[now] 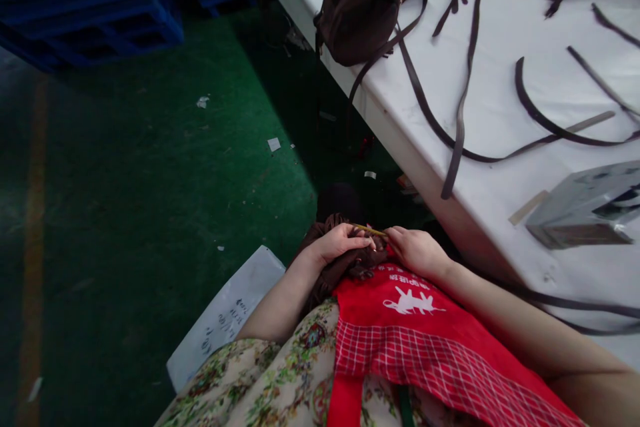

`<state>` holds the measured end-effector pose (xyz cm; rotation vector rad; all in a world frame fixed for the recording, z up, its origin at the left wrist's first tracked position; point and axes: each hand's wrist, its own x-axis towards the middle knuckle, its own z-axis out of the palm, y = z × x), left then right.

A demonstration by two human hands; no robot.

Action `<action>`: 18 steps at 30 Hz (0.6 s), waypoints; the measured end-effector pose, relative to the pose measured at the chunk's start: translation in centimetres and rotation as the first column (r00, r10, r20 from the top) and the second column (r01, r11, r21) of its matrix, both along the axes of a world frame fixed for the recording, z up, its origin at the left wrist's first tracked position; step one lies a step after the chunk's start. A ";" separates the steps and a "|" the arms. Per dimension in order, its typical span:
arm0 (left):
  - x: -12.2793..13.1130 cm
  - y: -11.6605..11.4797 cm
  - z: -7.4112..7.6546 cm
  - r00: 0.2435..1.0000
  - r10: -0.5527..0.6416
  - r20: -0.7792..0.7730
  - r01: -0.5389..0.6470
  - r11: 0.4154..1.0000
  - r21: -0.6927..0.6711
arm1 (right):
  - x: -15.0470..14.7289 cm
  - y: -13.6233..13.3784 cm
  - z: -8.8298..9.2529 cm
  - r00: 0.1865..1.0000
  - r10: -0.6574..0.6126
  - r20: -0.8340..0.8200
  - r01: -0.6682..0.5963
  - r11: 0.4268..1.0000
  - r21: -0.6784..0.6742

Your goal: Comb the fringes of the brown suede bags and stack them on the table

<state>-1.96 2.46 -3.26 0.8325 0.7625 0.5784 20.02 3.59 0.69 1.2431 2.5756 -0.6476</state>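
My left hand (339,242) is curled around a bunched dark brown fabric piece (345,268) resting on my lap, over a red apron (400,320). My right hand (416,250) sits just to its right, fingers pinched together. A thin yellowish stick (369,230) runs between the fingertips of both hands, above the brown fabric. Both hands are closed and nearly touch each other.
A white table (500,167) stands to the right, with a brown drawstring bag (365,3), several dark leather straps (463,113) and a grey metal block (585,207). A white sheet with writing (225,313) lies by my left side. Green floor (150,180) and blue pallets (90,0) lie left.
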 end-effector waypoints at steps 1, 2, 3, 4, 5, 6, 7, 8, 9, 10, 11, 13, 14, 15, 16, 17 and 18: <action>-0.1 0.0 0.1 1.000 -0.004 -0.003 0.004 1.000 0.006 | 0.1 0.2 -0.5 1.000 -0.007 0.012 0.007 1.000 -0.017; -0.2 -0.1 0.3 1.000 -0.013 0.002 0.013 1.000 0.009 | 0.4 0.5 -1.1 0.999 -0.028 0.030 0.029 0.999 -0.037; -0.4 -0.1 0.4 1.000 -0.026 0.009 0.026 1.000 0.011 | 0.7 0.9 -1.8 0.996 -0.063 0.062 0.066 0.996 -0.061; -0.6 -0.2 0.6 0.999 -0.039 0.016 0.038 0.999 0.016 | 1.2 1.4 -2.4 0.988 -0.117 0.104 0.126 0.988 -0.086; -0.8 -0.2 0.8 0.999 -0.049 0.020 0.048 0.999 0.020 | 1.7 1.9 -3.0 0.972 -0.188 0.144 0.204 0.973 -0.107; -0.9 -0.3 1.0 0.998 -0.053 0.021 0.053 0.998 0.026 | 2.2 2.4 -3.4 0.950 -0.270 0.156 0.291 0.948 -0.128; -1.0 -0.3 1.3 0.998 -0.057 0.015 0.056 0.998 0.041 | 2.6 2.9 -3.7 0.926 -0.357 0.120 0.373 0.914 -0.159; -0.9 -0.4 1.7 0.998 -0.067 0.004 0.067 0.995 0.073 | 2.9 3.4 -3.8 0.898 -0.439 0.037 0.436 0.874 -0.216; -0.7 -0.4 2.1 0.995 -0.097 -0.013 0.098 0.986 0.133 | 2.8 3.7 -3.8 0.854 -0.515 -0.074 0.473 0.828 -0.302; -0.4 -0.4 2.7 0.989 -0.141 -0.044 0.147 0.963 0.225 | 2.6 4.0 -3.5 0.796 -0.580 -0.175 0.476 0.777 -0.412; 0.0 -0.5 3.3 0.977 -0.187 -0.099 0.210 0.916 0.342 | 2.0 4.1 -3.2 0.737 -0.631 -0.243 0.445 0.722 -0.530; 0.9 -0.7 4.5 0.938 -0.214 -0.274 0.337 0.754 0.564 | 0.1 4.2 -2.6 0.667 -0.695 -0.267 0.344 0.606 -0.717; 1.4 -0.8 5.0 0.912 -0.190 -0.364 0.392 0.670 0.631 | -1.1 4.2 -2.4 0.671 -0.697 -0.253 0.288 0.560 -0.777; 1.7 -1.0 5.4 0.884 -0.156 -0.440 0.437 0.607 0.663 | -2.3 4.2 -2.4 0.696 -0.676 -0.241 0.226 0.526 -0.820; 2.0 -1.0 5.8 0.859 -0.127 -0.496 0.473 0.570 0.672 | -3.5 4.3 -2.5 0.733 -0.639 -0.233 0.161 0.497 -0.853; 2.2 -1.1 6.0 0.838 -0.116 -0.533 0.500 0.551 0.667 | -4.6 4.3 -2.7 0.778 -0.589 -0.218 0.107 0.466 -0.878; 2.2 -1.2 6.3 0.826 -0.121 -0.550 0.519 0.544 0.659 | -5.5 4.3 -2.9 0.822 -0.535 -0.194 0.072 0.435 -0.897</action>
